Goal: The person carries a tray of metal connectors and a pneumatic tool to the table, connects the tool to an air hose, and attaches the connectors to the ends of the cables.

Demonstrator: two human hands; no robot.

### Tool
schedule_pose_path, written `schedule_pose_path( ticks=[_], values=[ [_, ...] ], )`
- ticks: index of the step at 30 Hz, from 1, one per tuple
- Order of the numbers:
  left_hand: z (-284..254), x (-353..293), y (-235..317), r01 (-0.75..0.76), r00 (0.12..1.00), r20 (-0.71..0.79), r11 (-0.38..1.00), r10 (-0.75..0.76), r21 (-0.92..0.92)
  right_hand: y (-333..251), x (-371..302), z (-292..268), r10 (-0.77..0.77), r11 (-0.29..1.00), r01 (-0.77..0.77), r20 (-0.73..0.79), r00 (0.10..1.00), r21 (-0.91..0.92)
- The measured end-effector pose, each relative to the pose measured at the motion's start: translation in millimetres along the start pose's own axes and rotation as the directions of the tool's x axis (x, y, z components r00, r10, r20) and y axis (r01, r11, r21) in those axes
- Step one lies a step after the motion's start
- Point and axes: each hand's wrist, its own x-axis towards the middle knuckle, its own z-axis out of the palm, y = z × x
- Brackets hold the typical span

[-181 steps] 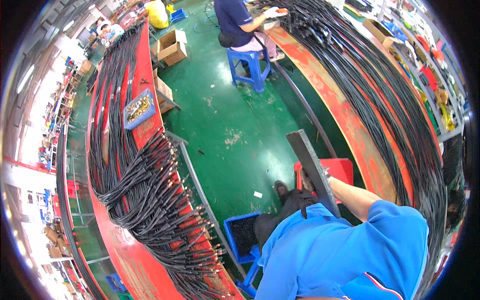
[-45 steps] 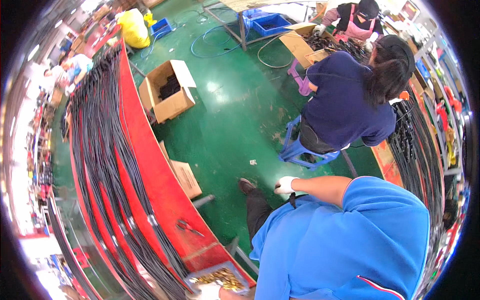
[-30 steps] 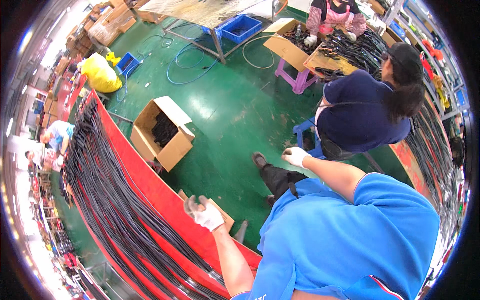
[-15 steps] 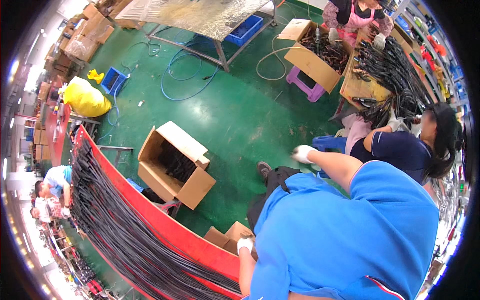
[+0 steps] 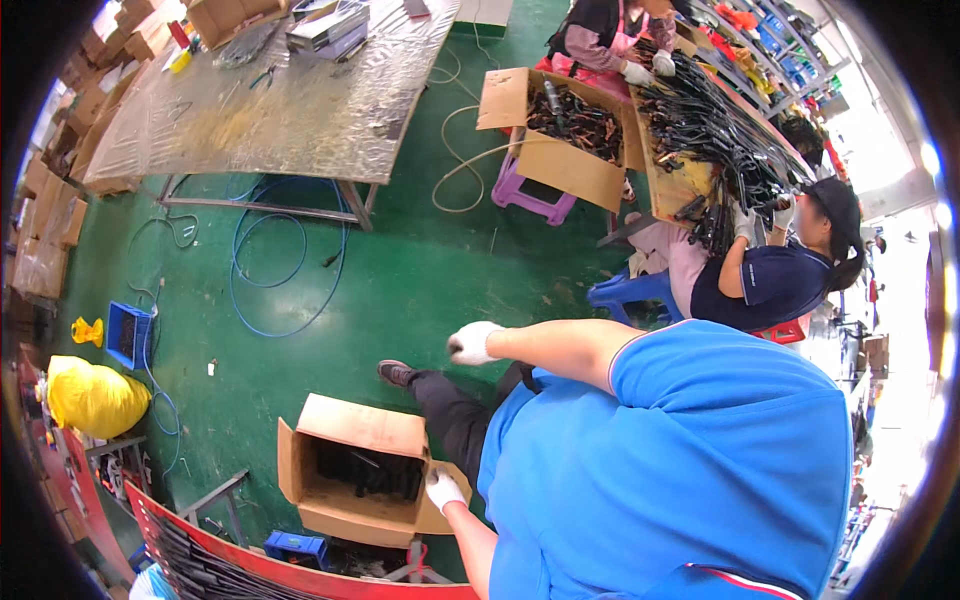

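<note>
My left hand, in a white glove with dark fingertips, overlaps the right flap of an open cardboard box. Its fingers are partly hidden, and I cannot tell whether it grips the flap. Inside that box lie black parts. Farther up, my right hand, also gloved in white, hangs over the green floor with its fingers curled and nothing visible in them. Below the box, a red-edged bench bears long black cables.
A metal-framed table stands far left, near a coiled blue hose on the floor. A yellow sack and blue crate are at left. At right, two co-workers handle black cables beside a box on a purple stool.
My view has swung toward the left table, and the red bench has slid down and mostly out of sight. My left hand now overlaps the flap of the box of black parts.
</note>
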Motion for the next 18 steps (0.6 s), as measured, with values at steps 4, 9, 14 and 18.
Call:
schedule_pose_path(
  ticks=[4, 9, 14, 18],
  values=[
    [-33, 72, 77, -0.205, 0.979, 0.055, 0.945, 0.197, 0.255, 10, 52, -29, 0.344, 0.932, -0.331, 0.070, 0.936, -0.148],
    [-37, 122, 189, -0.188, 0.980, 0.006, 0.919, 0.198, 0.346, -14, 127, -64, 0.381, 0.922, -0.384, 0.053, 0.923, 0.043],
    [4, 166, 211, -0.209, 0.978, 0.075, 0.908, 0.195, 0.364, -44, 250, -46, 0.247, 0.965, -0.255, 0.124, 0.961, 0.052],
    [53, 208, 197, -0.102, 0.993, 0.090, 0.930, 0.075, 0.352, -51, 365, -7, 0.209, 0.973, -0.188, 0.176, 0.962, -0.132]
  ],
)
